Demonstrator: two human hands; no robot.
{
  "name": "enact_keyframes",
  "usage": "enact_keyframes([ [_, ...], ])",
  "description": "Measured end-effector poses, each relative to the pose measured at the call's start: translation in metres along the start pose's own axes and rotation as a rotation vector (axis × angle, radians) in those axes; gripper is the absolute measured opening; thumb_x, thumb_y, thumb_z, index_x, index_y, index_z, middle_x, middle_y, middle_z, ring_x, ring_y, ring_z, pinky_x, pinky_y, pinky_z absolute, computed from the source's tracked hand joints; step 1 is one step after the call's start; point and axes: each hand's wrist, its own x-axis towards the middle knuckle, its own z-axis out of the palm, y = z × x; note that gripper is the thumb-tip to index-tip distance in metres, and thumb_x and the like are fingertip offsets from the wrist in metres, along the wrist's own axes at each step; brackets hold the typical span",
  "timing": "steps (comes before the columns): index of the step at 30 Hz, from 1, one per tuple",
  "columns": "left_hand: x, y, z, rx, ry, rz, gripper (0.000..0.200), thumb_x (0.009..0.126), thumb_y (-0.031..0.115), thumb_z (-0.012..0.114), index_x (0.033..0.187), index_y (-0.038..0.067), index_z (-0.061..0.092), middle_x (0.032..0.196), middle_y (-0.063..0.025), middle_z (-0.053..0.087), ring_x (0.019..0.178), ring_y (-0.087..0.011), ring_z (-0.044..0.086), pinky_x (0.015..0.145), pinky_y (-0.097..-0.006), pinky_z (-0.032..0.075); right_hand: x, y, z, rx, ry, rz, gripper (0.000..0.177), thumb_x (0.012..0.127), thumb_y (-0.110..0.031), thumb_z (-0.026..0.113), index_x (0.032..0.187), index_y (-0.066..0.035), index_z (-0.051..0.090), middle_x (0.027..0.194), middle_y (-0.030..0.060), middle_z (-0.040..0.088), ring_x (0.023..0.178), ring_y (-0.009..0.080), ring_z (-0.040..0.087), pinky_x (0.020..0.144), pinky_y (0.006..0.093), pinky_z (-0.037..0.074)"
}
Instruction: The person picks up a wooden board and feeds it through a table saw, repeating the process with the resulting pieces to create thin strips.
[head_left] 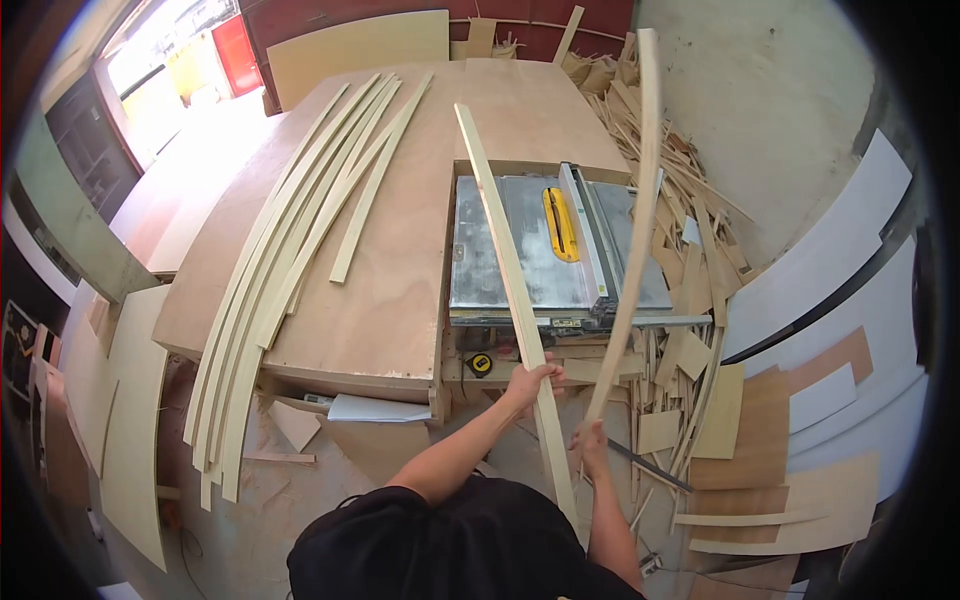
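Observation:
My left hand [528,388] is closed round a long pale wood strip [493,215]. That strip slants up and away from me, and its far part overlaps the metal top of the table saw [476,275] in this view. In my right hand [592,447] is a second long strip [640,215], gripped near its lower end and rising steeply past the saw's right side. The saw has a yellow throat plate [560,225] and a metal rip fence [588,240]. A yellow and black tape measure [480,365] lies just below the saw, left of my left hand.
Several wood strips [290,220] lie on the large plywood table [400,310] at left, their near ends overhanging its edge. Offcuts [690,270] are heaped right of the saw. Sheets and panels [830,230] lean at far right. A long board [135,410] stands at left.

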Motion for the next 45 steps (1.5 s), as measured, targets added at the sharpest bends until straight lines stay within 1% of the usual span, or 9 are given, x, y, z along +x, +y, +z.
enact_keyframes([
  [4,0.04,0.083,-0.01,0.373,0.141,0.154,0.018,0.092,0.015,0.061,0.104,0.003,0.055,0.074,-0.0071,0.058,0.059,-0.0212,0.061,0.05,-0.0399,0.056,-0.038,-0.014,-0.08,-0.018,0.287,-0.125,0.074,0.096,-0.076,0.027,0.081,-0.008,0.054,0.067,0.002,0.051,0.056,0.0135,0.052,0.056,0.0294,0.047],
  [8,0.023,0.215,-0.035,-0.14,-0.121,0.334,0.079,0.094,0.069,0.047,0.14,0.004,0.044,0.133,-0.0201,0.052,0.115,-0.0319,0.06,0.089,-0.0547,0.053,-0.106,-0.034,-0.14,-0.077,0.381,-0.218,0.072,0.098,-0.073,0.026,0.08,-0.009,0.051,0.067,0.0019,0.049,0.058,0.0127,0.051,0.057,0.0288,0.045],
  [14,-0.041,0.054,-0.153,-0.083,0.244,0.146,0.093,0.092,0.066,0.058,0.158,0.01,0.024,0.108,-0.0041,0.062,0.089,-0.0157,0.062,0.083,-0.0395,0.051,-0.167,0.042,-0.183,-0.146,0.526,-0.22,0.071,0.1,-0.07,0.026,0.075,-0.008,0.049,0.064,0.0017,0.049,0.061,0.0119,0.049,0.058,0.0284,0.043],
  [17,-0.034,0.056,-0.154,0.257,0.153,0.29,0.078,0.091,0.05,0.069,0.149,0.006,0.042,0.092,0.0016,0.062,0.077,-0.007,0.057,0.075,-0.0311,0.049,-0.178,0.067,-0.174,-0.238,0.507,-0.192,0.071,0.102,-0.067,0.026,0.072,-0.007,0.049,0.063,0.0018,0.049,0.059,0.0119,0.05,0.055,0.0287,0.041],
  [21,-0.054,0.02,-0.123,1.497,0.643,0.643,0.066,0.088,0.047,0.071,0.132,0.0,0.056,0.096,-0.0175,0.064,0.097,-0.0325,0.06,0.089,-0.0442,0.049,-0.187,0.074,-0.145,-0.275,0.43,-0.035,0.069,0.102,-0.067,0.029,0.077,-0.006,0.052,0.063,0.0011,0.05,0.056,0.012,0.05,0.054,0.0277,0.04],
  [28,0.033,-0.096,-0.122,1.093,-0.038,-0.083,0.08,0.092,0.065,0.058,0.148,0.01,0.045,0.134,-0.0216,0.061,0.123,-0.0342,0.058,0.103,-0.0445,0.046,-0.216,0.045,-0.097,-0.332,0.497,0.053,0.074,0.1,-0.069,0.032,0.073,-0.005,0.054,0.06,0.0021,0.05,0.054,0.0131,0.051,0.051,0.0287,0.039],
  [31,0.043,-0.12,-0.059,0.186,-0.05,-0.445,0.068,0.095,0.056,0.059,0.145,0.012,0.044,0.131,-0.0147,0.062,0.116,-0.031,0.062,0.103,-0.0474,0.046,-0.255,0.026,-0.093,-0.405,0.594,0.043,0.072,0.1,-0.07,0.03,0.075,-0.006,0.053,0.063,0.0022,0.05,0.057,0.0133,0.051,0.054,0.0292,0.041],
  [41,0.103,-0.046,-0.032,0.468,0.504,0.608,0.023,0.101,0.015,0.051,0.117,0.001,0.045,0.104,-0.0135,0.061,0.071,-0.0206,0.063,0.063,-0.0307,0.054,-0.332,0.011,-0.113,-0.199,0.902,-0.023,0.062,0.103,-0.065,0.028,0.089,-0.009,0.05,0.072,0.0024,0.048,0.063,0.0138,0.051,0.057,0.028,0.042],
  [45,0.1,0.124,-0.126,-0.146,0.411,0.403,0.025,0.102,0.017,0.046,0.121,0.003,0.036,0.094,-0.016,0.061,0.066,-0.0255,0.065,0.051,-0.0398,0.055,-0.283,0.031,-0.133,-0.079,0.979,-0.054,0.06,0.102,-0.065,0.033,0.092,-0.009,0.051,0.072,0.002,0.05,0.063,0.0125,0.052,0.057,0.0282,0.044],
])
